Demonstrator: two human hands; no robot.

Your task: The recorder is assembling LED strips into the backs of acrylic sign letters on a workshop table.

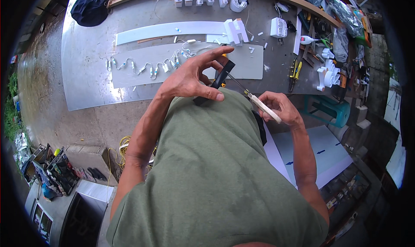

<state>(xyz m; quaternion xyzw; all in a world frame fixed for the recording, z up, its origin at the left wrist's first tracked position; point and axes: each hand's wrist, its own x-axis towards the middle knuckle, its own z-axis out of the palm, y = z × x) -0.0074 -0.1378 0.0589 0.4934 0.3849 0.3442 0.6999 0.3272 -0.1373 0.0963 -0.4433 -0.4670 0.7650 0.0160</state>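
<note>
My left hand (pixel 194 77) is raised in front of my body at the near table edge. Its thumb and fingers curl around a narrow black bar-like piece (pixel 221 76), whose kind I cannot make out. From the right, my right hand (pixel 281 108) grips a scissors-like tool (pixel 263 107) with a cream handle and a thin metal end. That metal end points up and left, meeting or passing close to the black piece. Some yellow parts show behind my left fingers, mostly hidden.
On the metal table (pixel 88 69), wired small light modules (pixel 153 69) lie left of my hands. Beyond are a white strip (pixel 173 31) and white block letters (pixel 235 31). Yellow-handled pliers (pixel 296 70) and a glue bottle (pixel 306 40) lie right. A teal stool (pixel 339 113) stands below.
</note>
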